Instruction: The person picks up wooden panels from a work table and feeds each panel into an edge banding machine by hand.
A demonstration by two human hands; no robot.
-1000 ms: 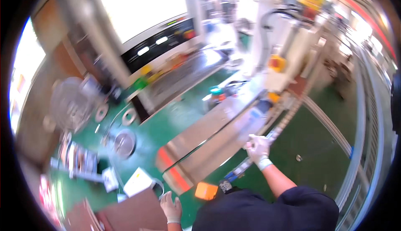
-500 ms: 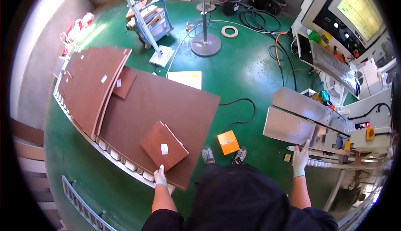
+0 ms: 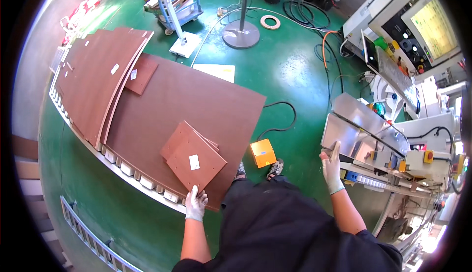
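That small brown panel (image 3: pixel 205 168) sits cornerwise just ahead of your nearer left hand (image 3: pixel 196 204), can't tell if it's gripped; right hand (image 3: pixel 332 170)'s spread, empty.

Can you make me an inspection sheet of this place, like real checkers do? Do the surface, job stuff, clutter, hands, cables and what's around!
Surface: large brown panel, flat, white blocks under its edge.
Job's things: small brown panels, stacked askew; white label on the top one.
Clutter: orange box on the floor by the person's shoes.
Hands: left hand at the top small panel's near corner, grip unclear; right hand open beside the metal plate, contact unclear.
Cables: black cable and orange cable on the floor.
Surroundings: green floor, round-based stand, lit screen.
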